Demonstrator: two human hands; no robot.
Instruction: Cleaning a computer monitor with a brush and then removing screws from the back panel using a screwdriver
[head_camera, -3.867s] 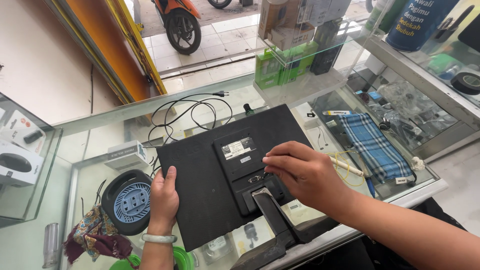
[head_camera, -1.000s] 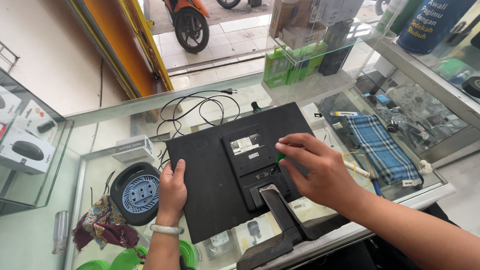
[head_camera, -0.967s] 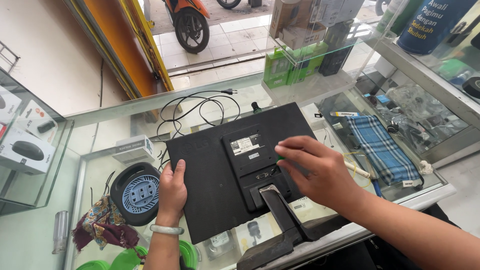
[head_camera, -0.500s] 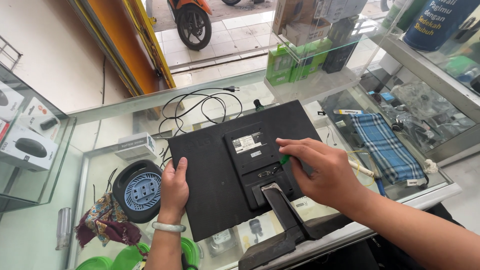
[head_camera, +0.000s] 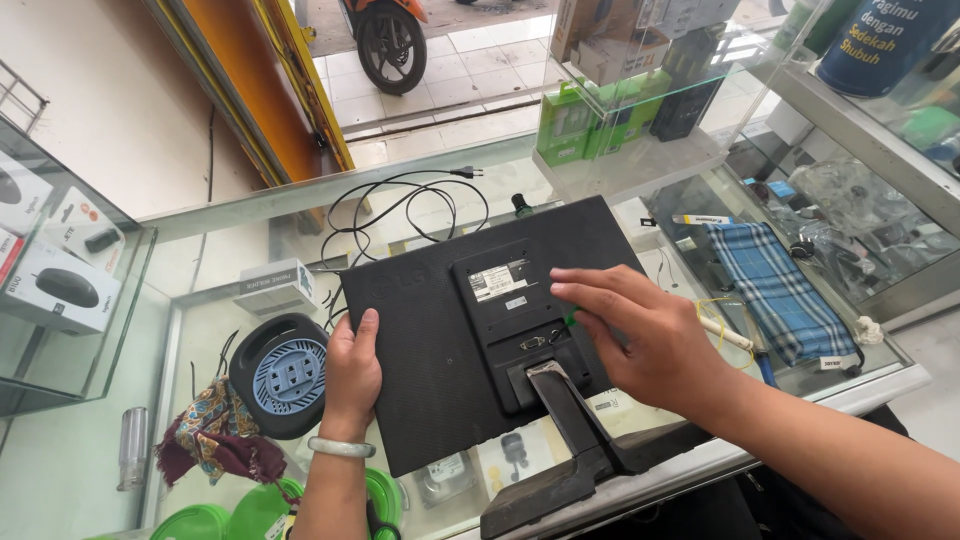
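Face down on the glass counter (head_camera: 250, 215), the black monitor (head_camera: 440, 380) lies in the middle of the frame with its back panel up, its long axis running from lower left to upper right, tilted a little against the counter's edge. Its stand (head_camera: 575, 450) juts from the centre of the back toward the lower edge of the frame, off the counter's near rim. The left hand (head_camera: 352, 372) grips the monitor's left edge, thumb on top and fingers curled under. The right hand (head_camera: 640, 335) rests on the right half of the back panel, fingers loosely bent around a small green-tipped tool that is mostly hidden. Black cables (head_camera: 400, 210) loop above the monitor; a round black cable reel (head_camera: 280, 372) sits just left of it, with a patterned cloth (head_camera: 215, 440) below. A blue checked cloth (head_camera: 780, 290) lies at right. Beyond the counter, upper frame, an orange door frame (head_camera: 270, 90) and a parked scooter (head_camera: 385, 40) stand on tiled floor.
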